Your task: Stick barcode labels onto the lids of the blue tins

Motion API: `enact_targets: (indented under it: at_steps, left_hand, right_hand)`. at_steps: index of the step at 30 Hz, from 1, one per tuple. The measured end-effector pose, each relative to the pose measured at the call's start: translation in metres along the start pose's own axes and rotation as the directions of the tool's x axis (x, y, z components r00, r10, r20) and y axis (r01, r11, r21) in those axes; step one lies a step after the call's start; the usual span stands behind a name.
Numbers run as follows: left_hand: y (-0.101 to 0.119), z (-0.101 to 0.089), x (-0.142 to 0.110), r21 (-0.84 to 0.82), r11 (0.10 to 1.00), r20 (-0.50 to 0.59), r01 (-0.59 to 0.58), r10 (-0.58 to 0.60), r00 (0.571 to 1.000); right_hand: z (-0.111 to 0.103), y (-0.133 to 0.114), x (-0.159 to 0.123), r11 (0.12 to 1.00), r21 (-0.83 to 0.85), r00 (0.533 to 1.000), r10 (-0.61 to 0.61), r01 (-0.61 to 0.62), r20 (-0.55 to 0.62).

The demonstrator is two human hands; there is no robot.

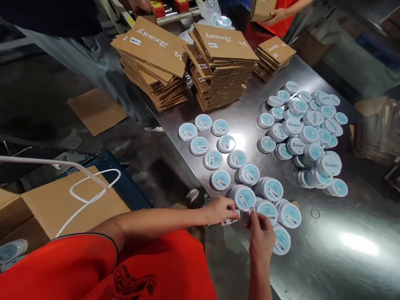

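Observation:
Near the metal table's front edge, my left hand [218, 210] is closed around a strip of barcode stickers [230, 221]. My right hand [261, 234] pinches a small sticker [251, 211] between thumb and fingertips, close beside a stack of round tins [244, 198]. The tins have pale blue tops, and many bear a barcode sticker. Just right of this stack stand more stacked tins [271, 188], and one tin [281, 240] lies by my right wrist. Several tins [214, 159] sit spread out to the upper left of my hands.
A heap of mixed tins [309, 133] covers the table's right part. Flattened cardboard boxes stand in tall piles [218, 62] at the back. A co-worker's hand [276, 16] holds a box at top right. An open carton [71, 204] and white cable [90, 175] are at left.

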State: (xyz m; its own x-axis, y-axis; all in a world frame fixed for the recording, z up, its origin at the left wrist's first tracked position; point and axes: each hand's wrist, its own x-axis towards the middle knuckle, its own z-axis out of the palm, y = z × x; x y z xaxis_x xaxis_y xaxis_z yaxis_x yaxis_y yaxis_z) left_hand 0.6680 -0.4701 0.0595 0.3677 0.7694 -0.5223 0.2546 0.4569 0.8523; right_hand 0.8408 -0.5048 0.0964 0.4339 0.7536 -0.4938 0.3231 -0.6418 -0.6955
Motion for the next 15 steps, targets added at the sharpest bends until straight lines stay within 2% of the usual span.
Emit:
enact_targets:
  at_steps: [2, 4, 8, 11, 15]
  left_hand:
    - [-0.005, -0.005, 0.001, 0.103, 0.991, -0.003, -0.080, 0.081, 0.997]
    - [-0.010, -0.009, 0.003, 0.206, 0.955, 0.026, -0.214, 0.213, 0.977]
    - [-0.017, -0.013, 0.009, 0.310, 0.835, 0.184, -0.454, 0.416, 0.891]
    - [-0.021, -0.013, 0.017, 0.332, 0.784, 0.274, -0.525, 0.452, 0.849]
    - [-0.025, -0.011, 0.024, 0.385, 0.760, 0.294, -0.524, 0.437, 0.850]
  right_hand:
    - [0.000, -0.001, 0.012, 0.999, -0.037, 1.000, 0.005, -0.004, 0.027]
    - [0.001, -0.003, 0.022, 0.995, -0.095, 0.997, 0.001, 0.007, 0.081]
    - [0.006, -0.006, 0.033, 0.982, -0.185, 0.991, 0.000, 0.025, 0.133]
    - [0.009, -0.008, 0.036, 0.975, -0.222, 0.989, 0.016, 0.017, 0.146]
    - [0.009, -0.010, 0.038, 0.967, -0.254, 0.987, 0.041, 0.000, 0.155]
